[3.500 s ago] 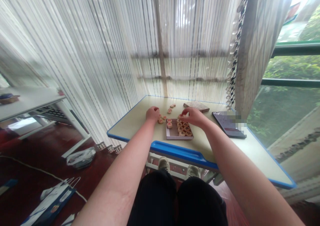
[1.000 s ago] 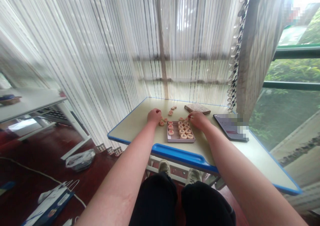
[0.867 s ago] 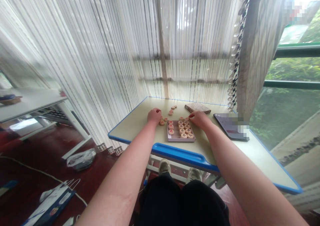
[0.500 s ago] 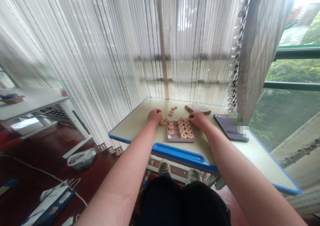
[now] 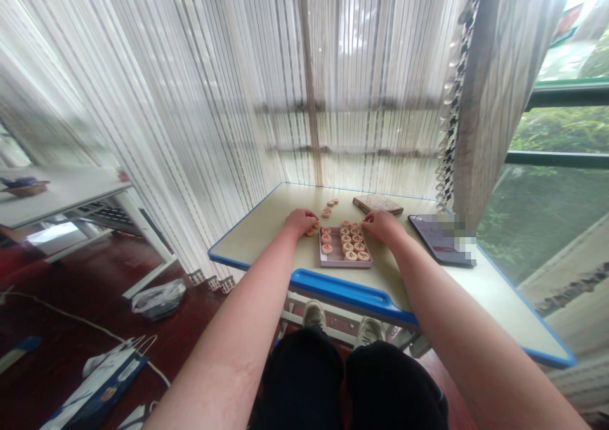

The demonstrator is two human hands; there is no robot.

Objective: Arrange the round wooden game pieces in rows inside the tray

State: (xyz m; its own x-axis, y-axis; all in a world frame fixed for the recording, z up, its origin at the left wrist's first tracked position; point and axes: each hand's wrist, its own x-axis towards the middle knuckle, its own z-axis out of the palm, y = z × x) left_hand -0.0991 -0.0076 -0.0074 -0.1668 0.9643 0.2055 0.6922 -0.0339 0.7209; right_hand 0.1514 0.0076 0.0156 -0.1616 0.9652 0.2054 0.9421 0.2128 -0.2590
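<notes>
My left hand is over loose Chinese chess pieces just left of a shallow box. Its fingers are pinched together on a piece, partly hidden by them. Inside the box, round wooden pieces with dark characters fill the right side in two columns. Along its left side stands a column of red-marked pieces, with bare box floor between. At the box's far right corner is my right hand, fingers bent and closed; what they hold, if anything, is too small to make out. More red-marked pieces lie beyond the far rim.
Farther back on the table lie several loose pieces and a patterned box lid. A dark tablet rests at the right. The blue tray edge is nearest my knees. A string curtain hangs behind.
My left hand has moved a little right and nearer, onto the loose pieces beside the box. My right hand has stayed by the box's far right corner. The view has shifted slightly.
</notes>
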